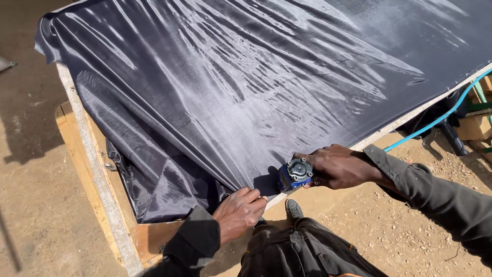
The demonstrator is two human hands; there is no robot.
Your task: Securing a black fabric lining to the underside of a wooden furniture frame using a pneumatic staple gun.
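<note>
A shiny black fabric sheet (246,87) is stretched over a large board frame. My right hand (341,165) grips a blue pneumatic staple gun (294,174), its nose pressed against the fabric at the frame's near edge. My left hand (239,211) pinches and pulls the fabric edge taut just left of the gun. A loose fold of fabric (164,192) hangs over the wooden corner at the lower left.
A blue air hose (435,120) runs from the gun off to the right along the sandy ground. The wooden frame edge (92,169) runs down the left. My shoe (293,208) and dark trousers are below the gun. Timber pieces (476,125) lie at far right.
</note>
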